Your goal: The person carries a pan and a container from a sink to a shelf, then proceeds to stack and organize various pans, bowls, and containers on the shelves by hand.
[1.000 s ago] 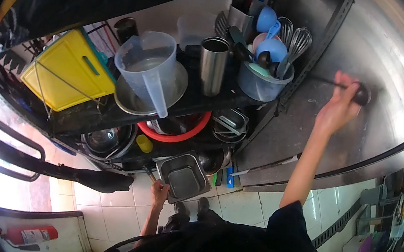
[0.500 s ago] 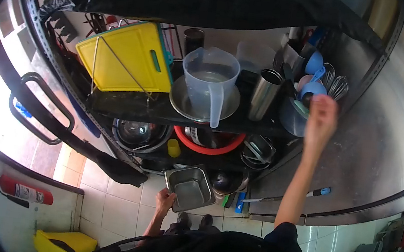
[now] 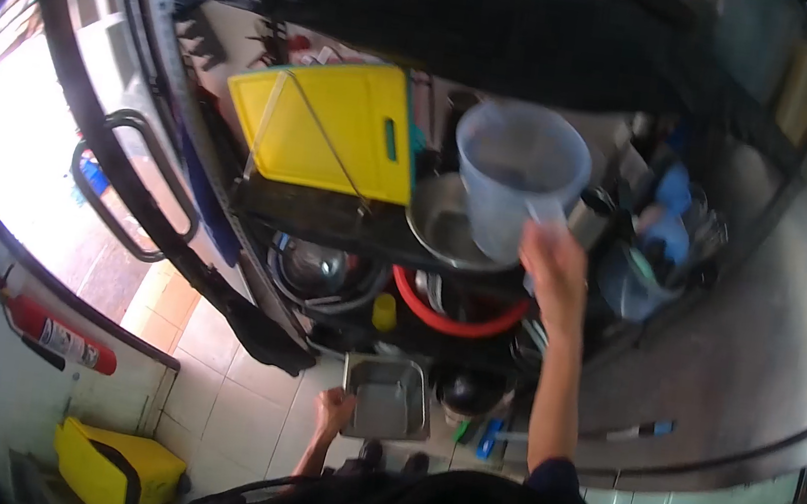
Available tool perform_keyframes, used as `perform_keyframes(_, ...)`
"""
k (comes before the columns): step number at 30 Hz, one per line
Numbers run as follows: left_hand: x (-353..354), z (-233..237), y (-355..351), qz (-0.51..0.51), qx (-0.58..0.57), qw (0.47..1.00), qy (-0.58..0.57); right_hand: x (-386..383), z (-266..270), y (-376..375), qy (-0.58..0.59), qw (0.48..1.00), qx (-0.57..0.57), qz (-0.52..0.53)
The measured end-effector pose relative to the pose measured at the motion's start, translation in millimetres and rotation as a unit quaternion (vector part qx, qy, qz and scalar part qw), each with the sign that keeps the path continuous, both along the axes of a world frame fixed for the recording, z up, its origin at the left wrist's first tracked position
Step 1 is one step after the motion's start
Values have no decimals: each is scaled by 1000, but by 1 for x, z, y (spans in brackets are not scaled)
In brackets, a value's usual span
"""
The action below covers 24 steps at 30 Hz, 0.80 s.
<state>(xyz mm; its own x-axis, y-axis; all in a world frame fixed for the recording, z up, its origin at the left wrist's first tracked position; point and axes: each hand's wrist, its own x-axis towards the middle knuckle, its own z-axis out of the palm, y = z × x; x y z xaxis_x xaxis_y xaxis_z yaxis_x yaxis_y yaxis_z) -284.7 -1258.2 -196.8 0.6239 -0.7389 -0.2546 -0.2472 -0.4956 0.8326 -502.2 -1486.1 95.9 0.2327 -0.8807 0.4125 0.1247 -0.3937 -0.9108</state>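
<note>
My right hand [image 3: 554, 271] is closed around the handle of a large translucent measuring jug [image 3: 520, 161], which is tilted a little over the metal bowl [image 3: 442, 222] on the upper shelf. Low in front of my body, my left hand [image 3: 334, 410] grips the left edge of a rectangular steel pan [image 3: 389, 401]; the pan looks bare inside. To the right of the jug, partly behind my right arm, sits a clear tub [image 3: 636, 286] with blue scoops and whisks, blurred by motion.
A yellow cutting board [image 3: 323, 131] leans in a wire rack at the left of the shelf. Below are a red basin [image 3: 460, 327], a yellow cup [image 3: 384, 312] and metal bowls [image 3: 321, 267]. A fire extinguisher [image 3: 62, 329] hangs on the left wall, above a yellow bin [image 3: 110, 468].
My right hand has left the tub of utensils, moved left and taken hold of the jug's handle. The jug has shifted off the bowl's middle. My left hand still holds the pan; the view has turned.
</note>
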Motion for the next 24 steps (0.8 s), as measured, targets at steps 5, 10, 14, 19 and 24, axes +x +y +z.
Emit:
perform_keyframes(5, 26, -22, 13, 22, 63, 997, -44, -37, 80, 63, -17, 999, 22, -45)
perform_keyframes(10, 52, 9, 39, 120, 2, 991, -65, -59, 166, 75, -49, 976, -193, -91)
perform_keyframes(14, 95, 1, 45, 135, 29, 987, -86, -12, 256, 87, -112, 931, -320, -132)
perform_keyframes(19, 174, -52, 22, 48, -44, 998, -24, 79, 382, 77, -56, 855, -492, -154)
perform_keyframes(24, 243, -95, -17, 80, -176, 948, 252, 164, 477, 40, -149, 784, -574, -185)
